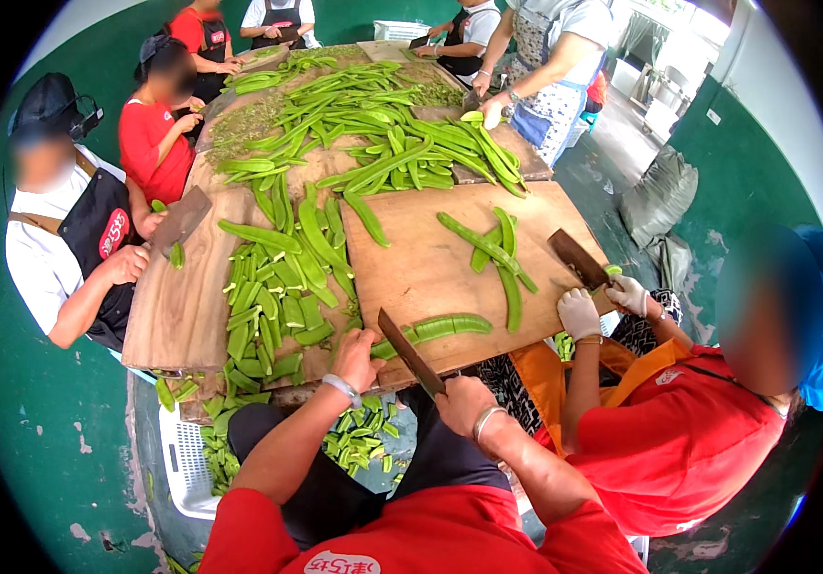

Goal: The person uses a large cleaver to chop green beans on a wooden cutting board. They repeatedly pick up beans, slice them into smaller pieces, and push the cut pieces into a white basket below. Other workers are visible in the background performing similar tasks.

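My right hand [466, 406] grips the handle of a cleaver [410, 353]. Its dark blade stands across a large green sword bean pod [454, 325] at the near edge of a wooden cutting board [418, 280]. Crosswise lines run through the pod to the right of the blade, and its pieces lie in a row. The pod's left end is between the fingers of my left hand [357, 361], close beside the blade. Farther up the board, several whole pods [496, 247] lie crossed over one another. Left of the board is a pile of cut pod pieces [275, 308].
A large heap of whole pods [354, 107] covers the table's middle. At right, a co-worker's gloved hands [583, 313] are by another cleaver [578, 257]. A person at left holds a cleaver [182, 219]. A white plastic basket [185, 459] with pieces stands below the table edge.
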The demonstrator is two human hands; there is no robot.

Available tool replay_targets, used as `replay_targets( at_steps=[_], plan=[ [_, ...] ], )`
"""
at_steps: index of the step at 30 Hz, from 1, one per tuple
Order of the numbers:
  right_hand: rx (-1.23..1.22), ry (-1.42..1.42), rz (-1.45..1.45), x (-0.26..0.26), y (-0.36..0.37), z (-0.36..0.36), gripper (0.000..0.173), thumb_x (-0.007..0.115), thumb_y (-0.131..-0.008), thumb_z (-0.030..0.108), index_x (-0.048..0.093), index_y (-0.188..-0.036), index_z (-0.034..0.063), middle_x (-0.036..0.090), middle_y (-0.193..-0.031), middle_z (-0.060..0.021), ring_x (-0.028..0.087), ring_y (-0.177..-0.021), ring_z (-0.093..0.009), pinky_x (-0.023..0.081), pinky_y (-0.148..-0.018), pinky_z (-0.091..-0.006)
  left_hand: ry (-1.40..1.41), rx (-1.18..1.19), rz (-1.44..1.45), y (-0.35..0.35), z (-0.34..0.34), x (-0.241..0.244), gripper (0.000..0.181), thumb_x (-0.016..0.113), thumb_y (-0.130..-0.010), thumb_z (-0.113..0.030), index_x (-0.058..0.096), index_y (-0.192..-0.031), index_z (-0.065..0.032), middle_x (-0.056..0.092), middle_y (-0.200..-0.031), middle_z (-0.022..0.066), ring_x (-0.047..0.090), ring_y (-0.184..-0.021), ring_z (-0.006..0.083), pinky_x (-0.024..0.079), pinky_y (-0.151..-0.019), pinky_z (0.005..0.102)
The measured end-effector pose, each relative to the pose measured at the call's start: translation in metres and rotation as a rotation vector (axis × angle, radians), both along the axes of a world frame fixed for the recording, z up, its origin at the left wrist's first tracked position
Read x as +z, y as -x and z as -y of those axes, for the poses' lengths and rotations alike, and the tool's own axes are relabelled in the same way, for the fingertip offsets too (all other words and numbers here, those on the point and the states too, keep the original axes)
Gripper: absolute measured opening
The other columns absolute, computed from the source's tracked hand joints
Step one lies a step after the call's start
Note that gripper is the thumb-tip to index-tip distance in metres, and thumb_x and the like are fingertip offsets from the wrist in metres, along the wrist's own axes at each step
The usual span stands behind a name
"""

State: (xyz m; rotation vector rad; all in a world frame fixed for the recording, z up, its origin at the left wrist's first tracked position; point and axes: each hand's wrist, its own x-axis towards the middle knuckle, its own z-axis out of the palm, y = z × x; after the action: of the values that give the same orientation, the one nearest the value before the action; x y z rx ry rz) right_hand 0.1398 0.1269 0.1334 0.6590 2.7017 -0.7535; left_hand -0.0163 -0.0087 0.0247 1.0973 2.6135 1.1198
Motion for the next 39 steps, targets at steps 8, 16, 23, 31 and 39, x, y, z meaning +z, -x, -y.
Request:
replay_targets(
  at_steps=[8, 16, 23, 31, 39],
  plan=[
    [-0.042, 0.047, 0.112, -0.017, 0.001, 0.003, 0.03, 0.048, -0.081, 0.02, 0.065, -0.088, -0.0045, 0.06, -0.089, -0.0289, 0.059, -0.09, -0.041, 0.047, -0.082, -0.0451, -0.009, -0.004, 0.016, 0.003, -0.003, 0.0, 0.037, 0.075, -0.061, -0.004, 0.055, -0.092, -0.0025, 0.054, -0.093, 0.0164, 0.052, -0.095, 0.0354, 0.043, -0.08, 0.0406],
    [-0.038, 0.014, 0.079, -0.02, 0.001, 0.013, 0.034, 0.048, -0.082, 0.022, 0.064, -0.074, -0.0062, 0.061, -0.07, -0.0265, 0.062, -0.076, -0.04, 0.05, -0.074, -0.044, 0.066, 0.012, 0.024, -0.001, -0.002, 0.01, 0.038, 0.076, -0.06, -0.007, 0.054, -0.091, -0.0014, 0.056, -0.091, 0.017, 0.055, -0.09, 0.0353, 0.045, -0.076, 0.041],
    [0.096, -0.017, 0.253, -0.022, 0.028, 0.012, 0.024, 0.051, -0.078, 0.011, 0.065, -0.094, -0.0002, 0.061, -0.098, -0.0252, 0.059, -0.096, -0.037, 0.048, -0.082, -0.0421, 0.093, -0.035, -0.048, -0.004, -0.007, 0.013, 0.039, 0.076, -0.061, -0.008, 0.053, -0.091, -0.0017, 0.057, -0.091, 0.017, 0.056, -0.087, 0.036, 0.045, -0.074, 0.0416],
    [-0.18, 0.134, -0.302, -0.039, -0.051, 0.014, 0.029, 0.05, -0.082, 0.022, 0.061, -0.084, -0.0046, 0.061, -0.074, -0.0259, 0.061, -0.075, -0.042, 0.049, -0.072, -0.0469, -0.175, 0.013, 0.148, 0.01, -0.01, 0.0, 0.039, 0.072, -0.065, -0.005, 0.051, -0.098, -0.0047, 0.06, -0.081, 0.0151, 0.059, -0.077, 0.0321, 0.047, -0.069, 0.037],
    [-0.525, 0.519, -0.337, -0.059, -0.108, -0.012, 0.029, 0.052, -0.086, 0.021, 0.055, -0.072, -0.0039, 0.054, -0.049, -0.0102, 0.057, -0.042, -0.02, 0.046, -0.041, -0.033, 0.163, 0.01, -0.016, 0.004, -0.051, -0.007, 0.044, 0.073, -0.063, -0.009, 0.052, -0.101, -0.0025, 0.058, -0.09, 0.0193, 0.056, -0.089, 0.0354, 0.045, -0.079, 0.04]
  ],
)
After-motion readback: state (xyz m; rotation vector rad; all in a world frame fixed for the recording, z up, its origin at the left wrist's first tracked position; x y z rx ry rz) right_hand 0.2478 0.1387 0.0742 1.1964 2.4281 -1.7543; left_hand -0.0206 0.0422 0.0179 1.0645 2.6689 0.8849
